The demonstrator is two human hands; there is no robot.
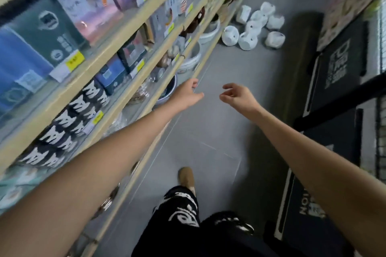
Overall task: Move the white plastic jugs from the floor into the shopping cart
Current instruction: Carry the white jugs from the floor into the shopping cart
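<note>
Head view: left hand [188, 94] and right hand [238, 96] are held empty, loosely curled; white jugs [253, 27], well ahead, should be neared and gripped 1 per hand.

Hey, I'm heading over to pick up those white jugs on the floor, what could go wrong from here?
The jugs lie in a loose cluster, some tipped; grabbing one may send others rolling. Your left hand is close to the shelf edge, so it might knock the bowls sitting there.
</note>
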